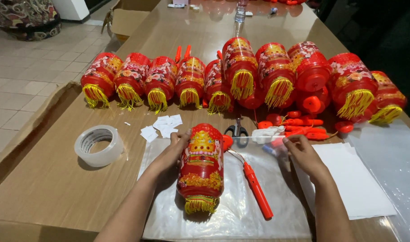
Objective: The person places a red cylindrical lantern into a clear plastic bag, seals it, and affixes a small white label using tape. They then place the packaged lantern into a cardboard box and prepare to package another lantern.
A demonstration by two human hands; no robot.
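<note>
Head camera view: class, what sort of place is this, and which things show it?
Probably a home craft or packing table: a row of red paper lanterns with yellow tassels, a clear tape roll, black-handled scissors, a cardboard box.

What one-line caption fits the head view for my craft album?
Left hand steadies a red lantern on clear plastic; right hand nears scissors.

Two brown cardboard boxes are showing. One open cardboard box [126, 20] is standing on the tiled floor at the far left end of the table, its flaps folded outward. A flattened cardboard carton [32, 127] is leaning along the table's left edge, plain brown. Small white paper labels [162, 127] are lying scattered on the table, just beyond the clear plastic sheet. No signs or screens are showing.
</note>
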